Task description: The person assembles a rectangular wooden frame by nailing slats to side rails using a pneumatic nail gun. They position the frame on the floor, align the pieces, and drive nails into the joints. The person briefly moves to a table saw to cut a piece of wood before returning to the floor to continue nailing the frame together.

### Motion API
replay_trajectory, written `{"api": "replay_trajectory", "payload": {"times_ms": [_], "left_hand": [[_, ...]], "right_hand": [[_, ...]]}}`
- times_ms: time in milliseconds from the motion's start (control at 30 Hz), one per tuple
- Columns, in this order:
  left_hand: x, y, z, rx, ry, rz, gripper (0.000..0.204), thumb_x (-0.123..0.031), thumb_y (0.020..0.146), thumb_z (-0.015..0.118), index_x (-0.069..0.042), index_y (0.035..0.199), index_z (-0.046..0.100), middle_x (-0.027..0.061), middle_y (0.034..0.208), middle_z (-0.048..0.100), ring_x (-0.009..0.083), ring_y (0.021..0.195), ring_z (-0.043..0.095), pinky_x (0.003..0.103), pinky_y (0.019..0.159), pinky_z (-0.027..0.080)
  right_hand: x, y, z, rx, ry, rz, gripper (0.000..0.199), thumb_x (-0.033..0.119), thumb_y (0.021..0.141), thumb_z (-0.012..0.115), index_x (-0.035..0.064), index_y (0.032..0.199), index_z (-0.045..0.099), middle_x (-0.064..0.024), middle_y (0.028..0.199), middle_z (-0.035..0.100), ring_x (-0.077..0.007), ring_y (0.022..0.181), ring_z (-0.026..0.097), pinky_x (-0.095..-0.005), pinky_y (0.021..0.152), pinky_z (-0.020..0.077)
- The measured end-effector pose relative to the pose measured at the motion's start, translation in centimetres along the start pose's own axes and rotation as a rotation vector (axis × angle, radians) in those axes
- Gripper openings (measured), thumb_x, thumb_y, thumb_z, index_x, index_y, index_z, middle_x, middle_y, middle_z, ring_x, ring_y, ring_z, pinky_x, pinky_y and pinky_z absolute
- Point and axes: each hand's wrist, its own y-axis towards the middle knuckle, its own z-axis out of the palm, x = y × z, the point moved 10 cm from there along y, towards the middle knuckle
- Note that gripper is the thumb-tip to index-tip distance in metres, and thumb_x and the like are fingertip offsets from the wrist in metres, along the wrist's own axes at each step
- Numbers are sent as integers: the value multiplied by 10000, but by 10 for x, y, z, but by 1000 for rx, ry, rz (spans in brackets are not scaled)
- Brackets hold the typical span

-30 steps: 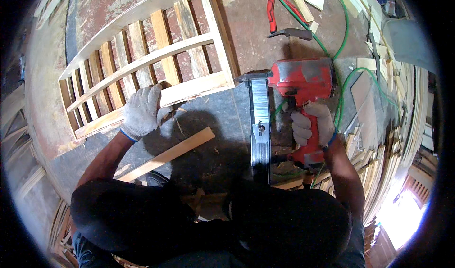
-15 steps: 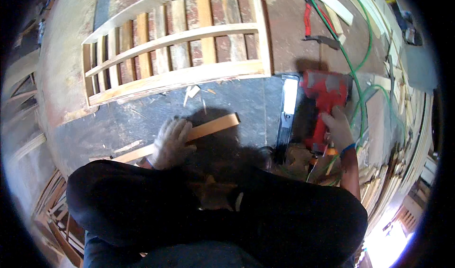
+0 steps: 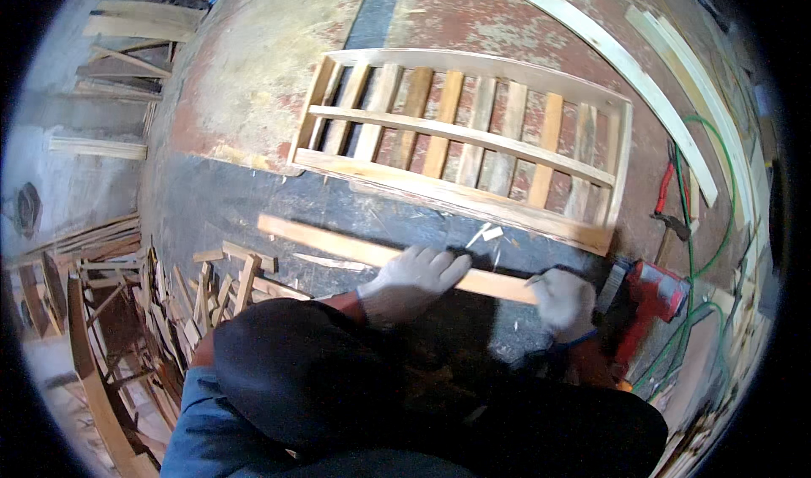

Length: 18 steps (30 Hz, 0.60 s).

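Note:
A long, pale wooden slat (image 3: 329, 241) lies slanted in front of me. My left hand (image 3: 418, 282), in a white work glove, is closed around its middle. At the right end of the slat is my right hand (image 3: 564, 302), also gloved, with its fingers gripping that end. Just right of this hand a red nail gun (image 3: 642, 313) rests on the floor, with its lower part in shadow. Beyond the slat stands a shallow rectangular wooden frame (image 3: 456, 192) with several cross slats and one long lengthwise bar.
A green hose (image 3: 694, 250) winds along the right side, near red-handled pliers (image 3: 665, 189) and a hammer (image 3: 670, 226). Long pale boards (image 3: 625, 81) lie at the far right. Wood offcuts (image 3: 224, 288) are heaped at the left. Small wood chips (image 3: 487, 234) lie by the frame.
My right hand has let go of the nail gun and taken the slat's right end. The slat has turned, its left end now farther away. The view has swung left.

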Motion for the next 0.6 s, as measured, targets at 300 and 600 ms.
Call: {"api": "replay_trajectory", "payload": {"times_ms": [300,600], "left_hand": [[31,55,-64,-414,-134,85,508,-262,861,660,-42,1303,539,167,1232,605,337,1138,599,493,1036,445],[99,77,13,-154,-12,-145,381,-211,907,630,-68,1255,571,141,1075,663,315,1027,663,447,908,484]], "right_hand": [[-124,-16,-54,-266,-8,393,240,236,983,578,29,960,697,-198,880,716,-364,795,704,-458,675,533],[-145,-22,-62,-201,-160,398,211,194,976,579,28,1034,695,-210,935,723,-359,838,712,-443,695,541]]}}
